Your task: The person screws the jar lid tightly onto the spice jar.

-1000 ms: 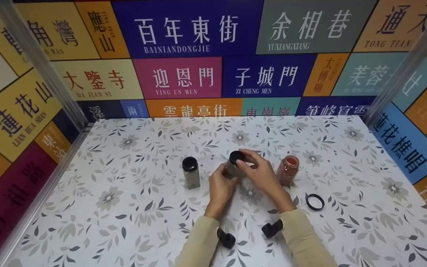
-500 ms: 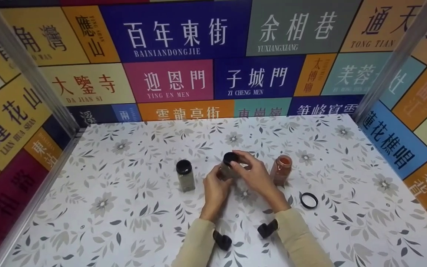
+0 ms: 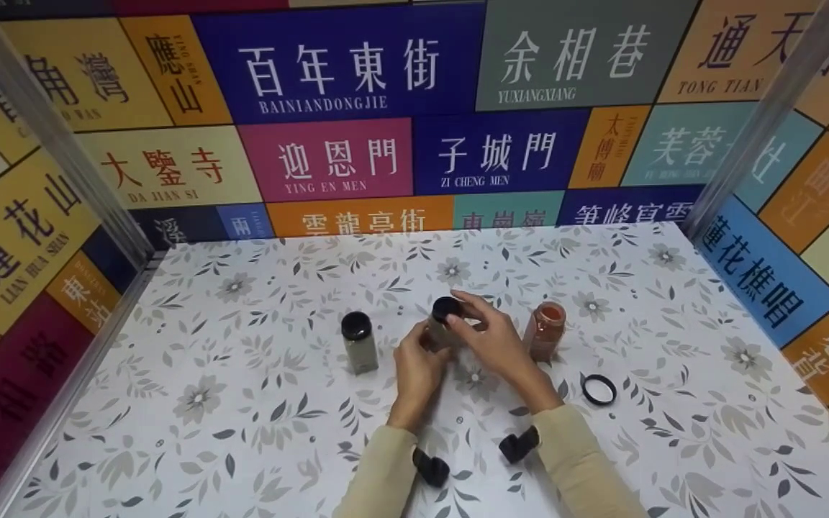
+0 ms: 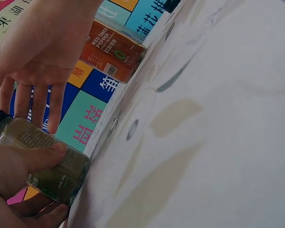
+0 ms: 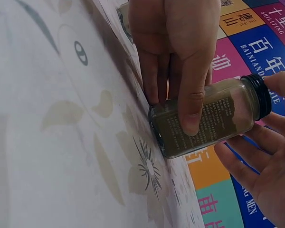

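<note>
On the tabletop (image 3: 256, 316), the leftmost jar (image 3: 361, 351), the middle jar (image 5: 213, 121) and the pepper jar (image 3: 545, 332) form a row. The left grip (image 3: 418, 367) surrounds the middle jar; the right grip (image 3: 494, 338) is at its cap (image 5: 260, 96). A ring (image 3: 596, 401) lies before the pepper jar, slightly right.

The red jar (image 4: 104, 57) just right of the right hand (image 3: 494, 342) reads "RED SWEET PEPPER". The gripped jar (image 5: 211, 118) in the left hand (image 3: 417, 363) bears fine print too small to read. Well beyond the hands, a large blue panel (image 3: 342, 65) says 百年東街 "BAINIANDONGJIE", a grey panel (image 3: 587, 57) 余相巷 "YUXIANGXIANG", a pink panel (image 3: 324, 158) 迎恩門 "YING EN MEN", a smaller blue panel (image 3: 499, 152) 子城門 "ZI CHENG MEN". Far left of the left hand, a yellow panel (image 3: 22, 223) says 蓮花山 "LIAN HUA SHAN"
</note>
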{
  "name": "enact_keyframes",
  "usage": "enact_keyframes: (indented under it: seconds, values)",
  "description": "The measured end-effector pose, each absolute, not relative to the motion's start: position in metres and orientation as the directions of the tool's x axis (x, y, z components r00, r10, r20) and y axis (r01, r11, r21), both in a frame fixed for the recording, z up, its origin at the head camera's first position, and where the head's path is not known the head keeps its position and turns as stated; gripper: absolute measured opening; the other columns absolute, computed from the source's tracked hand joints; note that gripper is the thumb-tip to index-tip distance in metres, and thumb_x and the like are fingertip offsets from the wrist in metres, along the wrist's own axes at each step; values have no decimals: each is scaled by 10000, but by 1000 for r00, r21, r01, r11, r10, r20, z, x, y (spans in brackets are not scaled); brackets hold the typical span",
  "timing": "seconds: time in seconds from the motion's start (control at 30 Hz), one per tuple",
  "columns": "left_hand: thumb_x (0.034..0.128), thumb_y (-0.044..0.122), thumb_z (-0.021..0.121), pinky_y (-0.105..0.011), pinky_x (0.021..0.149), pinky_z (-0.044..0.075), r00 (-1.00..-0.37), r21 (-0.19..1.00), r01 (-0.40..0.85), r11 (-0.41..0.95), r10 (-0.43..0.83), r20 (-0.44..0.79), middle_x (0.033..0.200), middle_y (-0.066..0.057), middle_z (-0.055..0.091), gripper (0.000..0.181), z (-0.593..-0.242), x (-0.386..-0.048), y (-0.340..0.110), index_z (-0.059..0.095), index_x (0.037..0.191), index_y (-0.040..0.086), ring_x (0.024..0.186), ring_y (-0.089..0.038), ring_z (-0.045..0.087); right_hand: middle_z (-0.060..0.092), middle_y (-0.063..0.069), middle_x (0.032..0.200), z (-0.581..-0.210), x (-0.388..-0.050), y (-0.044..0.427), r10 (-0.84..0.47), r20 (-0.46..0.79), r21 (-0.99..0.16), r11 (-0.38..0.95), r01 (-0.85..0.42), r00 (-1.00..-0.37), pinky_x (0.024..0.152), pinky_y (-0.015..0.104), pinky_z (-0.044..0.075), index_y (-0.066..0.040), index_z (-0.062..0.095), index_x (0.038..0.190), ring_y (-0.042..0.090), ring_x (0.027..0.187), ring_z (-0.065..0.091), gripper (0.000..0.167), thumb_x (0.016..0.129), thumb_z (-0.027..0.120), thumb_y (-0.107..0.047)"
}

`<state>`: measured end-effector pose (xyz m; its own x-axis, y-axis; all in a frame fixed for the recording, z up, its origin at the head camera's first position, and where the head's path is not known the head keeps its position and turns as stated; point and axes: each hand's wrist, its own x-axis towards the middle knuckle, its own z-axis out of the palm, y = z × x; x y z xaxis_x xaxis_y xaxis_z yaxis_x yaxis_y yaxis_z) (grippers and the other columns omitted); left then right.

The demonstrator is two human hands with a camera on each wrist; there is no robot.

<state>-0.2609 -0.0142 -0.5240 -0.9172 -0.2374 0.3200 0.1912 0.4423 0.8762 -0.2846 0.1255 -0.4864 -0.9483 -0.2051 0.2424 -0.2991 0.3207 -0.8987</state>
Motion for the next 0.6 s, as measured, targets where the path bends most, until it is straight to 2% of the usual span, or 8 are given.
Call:
enact_keyframes:
  seconds: [0.13, 0.3, 0.43, 0.6]
  values:
    - [676, -58, 768, -285, 647, 506, -914, 874, 195, 444, -241, 327, 782, -96, 719, 423, -524, -260, -14, 720, 1086, 35, 698, -181, 636, 694, 121, 1292, -486, -284, 125, -195, 263, -890, 329, -315, -945, 894, 316, 567, -133, 609, 1354, 250, 1198, 661, 431, 950, 695, -257]
    - [672, -52, 770, -290, 654, 515, -914, 876, 198, 439, -240, 327, 800, -105, 730, 436, -524, -260, -14, 720, 1097, 33, 711, -189, 648, 708, 108, 1270, -486, -285, 124, -181, 252, -899, 320, -300, -951, 869, 287, 557, -122, 606, 1335, 238, 1189, 665, 444, 932, 717, -272]
    - [670, -62, 757, -312, 684, 544, -917, 881, 196, 430, -238, 320, 840, -119, 747, 433, -524, -260, -14, 720, 1091, 35, 751, -212, 678, 693, 126, 1293, -485, -284, 124, -186, 239, -906, 311, -287, -953, 870, 326, 572, -135, 576, 1386, 276, 1113, 696, 483, 939, 710, -262]
    - [676, -47, 766, -347, 712, 575, -915, 877, 195, 439, -241, 324, 875, -133, 763, 417, -524, -260, -14, 724, 1081, 43, 780, -244, 710, 662, 152, 1335, -486, -284, 124, -192, 246, -898, 323, -298, -950, 926, 420, 569, -126, 578, 1397, 294, 1168, 672, 470, 957, 686, -253]
